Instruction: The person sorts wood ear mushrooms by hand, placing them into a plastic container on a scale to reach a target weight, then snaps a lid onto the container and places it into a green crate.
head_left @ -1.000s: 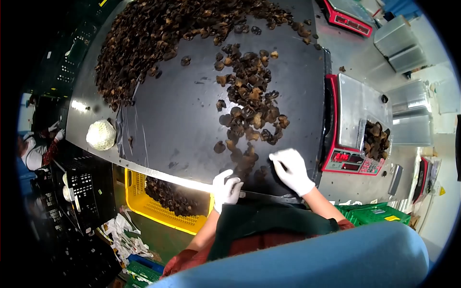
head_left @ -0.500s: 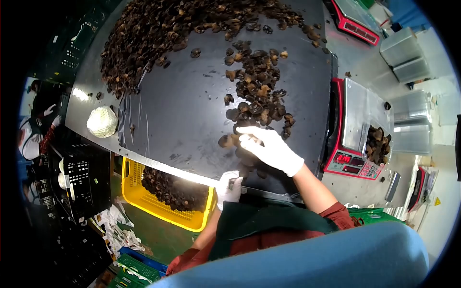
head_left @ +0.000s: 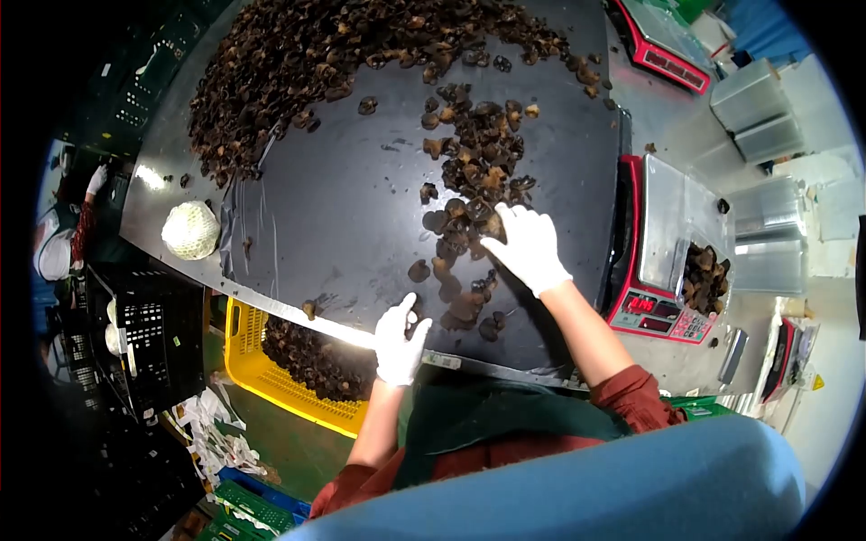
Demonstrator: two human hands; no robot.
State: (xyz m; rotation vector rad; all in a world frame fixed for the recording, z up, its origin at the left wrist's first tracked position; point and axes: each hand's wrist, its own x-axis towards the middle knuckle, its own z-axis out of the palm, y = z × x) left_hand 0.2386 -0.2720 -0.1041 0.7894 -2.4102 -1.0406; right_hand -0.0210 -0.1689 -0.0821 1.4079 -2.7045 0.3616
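Your left hand (head_left: pixel 397 347) is half-curled by the tabletop's (head_left: pixel 343 198) near edge; its grip is unclear. Your right hand (head_left: pixel 530 251), thumb and forefinger parted, seems to be picking among wood ear mushrooms (head_left: pixel 483 162) at and beyond its fingertips; lifting one calls for a light pinch. A bigger heap (head_left: pixel 307 63) lies farther off.
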